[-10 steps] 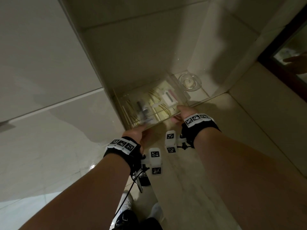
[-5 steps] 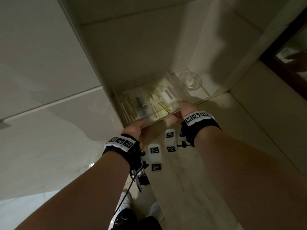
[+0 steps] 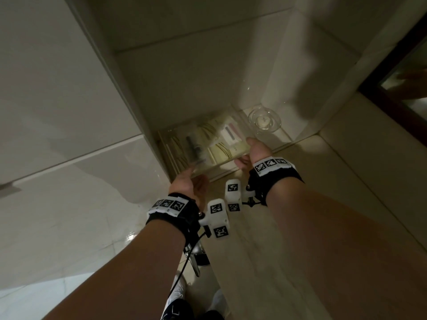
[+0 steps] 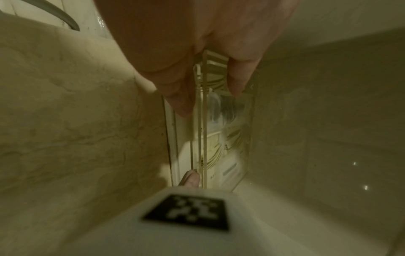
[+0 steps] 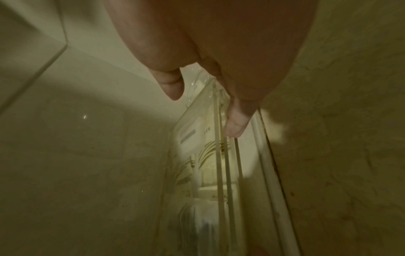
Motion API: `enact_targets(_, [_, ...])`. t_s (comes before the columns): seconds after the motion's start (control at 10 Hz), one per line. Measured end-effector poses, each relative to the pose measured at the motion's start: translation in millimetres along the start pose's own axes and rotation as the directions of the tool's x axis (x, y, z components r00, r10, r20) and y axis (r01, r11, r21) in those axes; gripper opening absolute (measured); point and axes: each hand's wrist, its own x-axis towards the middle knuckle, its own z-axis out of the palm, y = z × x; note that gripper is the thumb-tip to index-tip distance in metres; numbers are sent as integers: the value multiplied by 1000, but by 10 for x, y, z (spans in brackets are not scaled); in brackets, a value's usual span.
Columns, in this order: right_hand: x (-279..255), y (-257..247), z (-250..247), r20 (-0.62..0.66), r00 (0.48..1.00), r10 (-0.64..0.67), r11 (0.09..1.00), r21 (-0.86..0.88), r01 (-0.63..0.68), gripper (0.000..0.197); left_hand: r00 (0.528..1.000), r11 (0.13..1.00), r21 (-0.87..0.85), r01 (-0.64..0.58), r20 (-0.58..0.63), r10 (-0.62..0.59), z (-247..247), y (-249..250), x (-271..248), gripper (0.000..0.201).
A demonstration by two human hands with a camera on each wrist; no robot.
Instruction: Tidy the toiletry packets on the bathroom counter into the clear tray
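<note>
My left hand (image 3: 189,183) grips the near-left corner of the clear tray (image 3: 215,166), thumb on the front wall and fingers over the rim, while the tray sits on the marble bench (image 3: 272,239), pushed farther back toward the tiled wall than a second ago. Inside its rigid, see-through compartments lie flat cream toiletry packets (image 3: 221,151) with gold stripes and a dark comb-like piece. My right hand (image 3: 255,151) clamps the near-right corner, just beside a round glass dish (image 3: 264,120).

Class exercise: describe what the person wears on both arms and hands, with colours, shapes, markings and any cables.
Both forearms are bare, with no sleeves, and neither the left hand nor the right hand wears a glove. Each wrist carries a black band topped by a white strip of black-and-white square markers. A white boxy camera block with similar markers hangs beside each wrist. A thin black cable trails from the left one.
</note>
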Motion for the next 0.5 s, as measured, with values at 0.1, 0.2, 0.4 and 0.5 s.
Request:
enact_targets(0.1, [20, 26, 1, 37, 997, -70, 998, -1, 70, 14, 1000, 1000, 3, -2, -1, 2, -23, -14, 22, 22])
enact_targets(0.2, [72, 41, -26, -4, 999, -37, 998, 54, 37, 29, 1000, 1000, -7, -2, -5, 2, -27, -24, 34, 24])
enact_targets(0.4, [-29, 37, -51, -6, 1000, -26, 997, 70, 26, 46, 1000, 999, 35, -25, 8, 25, -33, -24, -15, 26])
enact_targets(0.5, [-68, 21, -78, -30, 999, -23, 998, 63, 25, 53, 999, 998, 61, 11, 34, -13, -29, 26, -67, 32])
